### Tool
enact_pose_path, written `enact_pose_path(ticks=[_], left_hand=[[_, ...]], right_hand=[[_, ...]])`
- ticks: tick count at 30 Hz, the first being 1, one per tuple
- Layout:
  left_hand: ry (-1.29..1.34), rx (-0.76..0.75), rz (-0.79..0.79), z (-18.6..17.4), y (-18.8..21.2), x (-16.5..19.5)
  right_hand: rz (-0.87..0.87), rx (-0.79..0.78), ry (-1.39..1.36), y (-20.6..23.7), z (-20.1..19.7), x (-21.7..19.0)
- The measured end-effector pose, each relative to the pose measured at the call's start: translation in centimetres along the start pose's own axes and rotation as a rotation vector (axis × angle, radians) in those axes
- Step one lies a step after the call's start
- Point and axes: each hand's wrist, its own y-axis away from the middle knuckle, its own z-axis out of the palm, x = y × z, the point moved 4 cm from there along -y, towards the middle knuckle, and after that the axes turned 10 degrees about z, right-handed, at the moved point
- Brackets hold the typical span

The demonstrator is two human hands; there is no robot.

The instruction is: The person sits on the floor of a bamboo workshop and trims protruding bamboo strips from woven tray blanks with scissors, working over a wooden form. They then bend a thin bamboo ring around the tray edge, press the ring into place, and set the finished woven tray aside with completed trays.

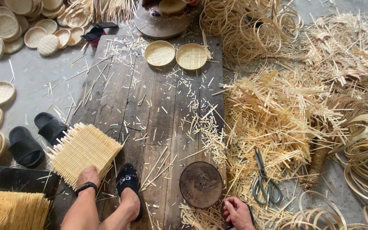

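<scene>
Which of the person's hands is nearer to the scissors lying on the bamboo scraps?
Right. The right hand rests on the floor just left of the scissors, beside the round dark disc. The left hand is far across the boards, on the square woven mat.

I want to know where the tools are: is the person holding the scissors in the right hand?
No, the scissors lie on the bamboo scraps, apart from the right hand.

Middle of plank surface mostly open, only thin splinters there. Woven mat blocks left side, round disc blocks near right. Two small baskets at far end. Offcut heap and scissors crowd right edge.
</scene>
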Motion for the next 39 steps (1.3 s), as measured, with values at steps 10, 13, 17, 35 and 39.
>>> enact_pose_path(ticks=[10, 13, 17, 35, 39], left_hand=[[-0.236, -0.090, 0.210, 0.2, -0.8, 0.6], [-0.224, -0.141, 0.264, 1.0, -0.5, 2.5], [0.006, -0.121, 0.144, 0.9, 0.9, 3.5], [-0.006, 0.094, 0.091, 1.1, 1.5, 2.4], [-0.165, -0.004, 0.022, 1.9, 2.3, 2.0]], right_hand=[[-0.085, -0.003, -0.099, -0.5, -0.4, -0.3], [-0.081, -0.001, -0.111, -0.6, -0.3, -0.4], [-0.065, 0.004, -0.108, -0.3, -0.4, -0.3], [-0.027, -0.044, -0.254, -0.2, -1.7, 0.4], [-0.047, -0.041, -0.226, 0.7, -1.9, 0.3]])
